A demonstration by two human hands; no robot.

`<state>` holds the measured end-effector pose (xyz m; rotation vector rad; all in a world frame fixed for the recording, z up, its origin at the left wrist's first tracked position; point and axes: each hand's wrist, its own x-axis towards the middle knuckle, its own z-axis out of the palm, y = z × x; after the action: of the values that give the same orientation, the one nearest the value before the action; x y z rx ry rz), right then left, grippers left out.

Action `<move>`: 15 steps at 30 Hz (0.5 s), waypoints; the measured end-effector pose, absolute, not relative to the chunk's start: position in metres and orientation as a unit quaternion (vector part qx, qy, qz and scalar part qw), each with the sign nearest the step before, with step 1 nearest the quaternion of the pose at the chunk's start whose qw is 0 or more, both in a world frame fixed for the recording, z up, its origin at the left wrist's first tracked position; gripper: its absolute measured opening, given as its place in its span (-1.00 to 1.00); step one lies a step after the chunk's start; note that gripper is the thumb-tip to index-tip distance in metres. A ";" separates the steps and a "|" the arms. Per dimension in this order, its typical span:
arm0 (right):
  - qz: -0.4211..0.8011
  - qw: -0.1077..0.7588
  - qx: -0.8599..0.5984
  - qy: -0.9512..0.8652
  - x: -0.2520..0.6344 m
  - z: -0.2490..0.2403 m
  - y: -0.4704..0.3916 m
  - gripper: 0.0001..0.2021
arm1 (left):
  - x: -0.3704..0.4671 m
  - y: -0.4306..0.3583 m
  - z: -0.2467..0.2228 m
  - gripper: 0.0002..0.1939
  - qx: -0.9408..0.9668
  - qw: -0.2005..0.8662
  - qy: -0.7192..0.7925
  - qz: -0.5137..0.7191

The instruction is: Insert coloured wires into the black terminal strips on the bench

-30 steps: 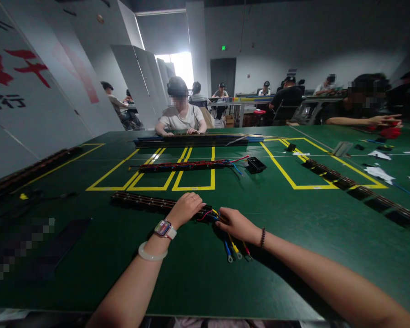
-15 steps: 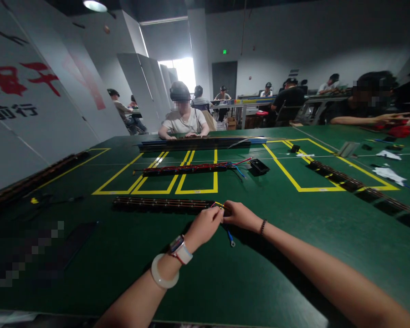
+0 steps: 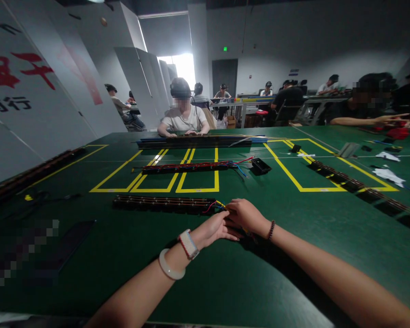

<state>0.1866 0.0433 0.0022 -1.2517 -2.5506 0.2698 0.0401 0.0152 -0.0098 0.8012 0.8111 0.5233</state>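
A long dark strip [image 3: 164,202] with several thin copper-coloured lines lies across the green table in front of me. Wires [image 3: 220,204], yellow, blue and pink, come out of its right end. Around these wires the fingers of my right hand [image 3: 249,218] are closed, its wrist wearing a beaded bracelet. Just below it, my left hand [image 3: 214,230] is turned palm up, fingers stretched out beneath the right hand and touching it. The cable ends between the hands are mostly hidden.
Behind the strip lies a similar strip [image 3: 184,167] with red and blue wires, beside a black open box [image 3: 260,166]. More strips run along the left [image 3: 37,175] and right [image 3: 358,187]. A co-worker [image 3: 184,116] sits opposite at a long dark bar [image 3: 201,142].
My left hand has rolled palm up, and its pinched fingers have opened out under the right hand. The right hand shifted slightly right. The blue cable's ring end is now hidden.
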 end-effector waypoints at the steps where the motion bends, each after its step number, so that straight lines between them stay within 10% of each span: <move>1: 0.071 0.133 -0.433 -0.889 0.186 0.004 0.042 -0.91 | 0.043 0.015 -0.013 -0.68 0.373 0.801 0.377 0.278; 15: -0.143 0.054 -0.381 -0.912 0.171 -0.001 0.018 -0.86 | 0.039 0.017 -0.028 -0.78 0.262 0.810 0.357 0.383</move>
<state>0.1712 0.0183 -0.0011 -1.1570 -2.7701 -0.4341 0.0387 0.0169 -0.0280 0.5608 0.7632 0.8183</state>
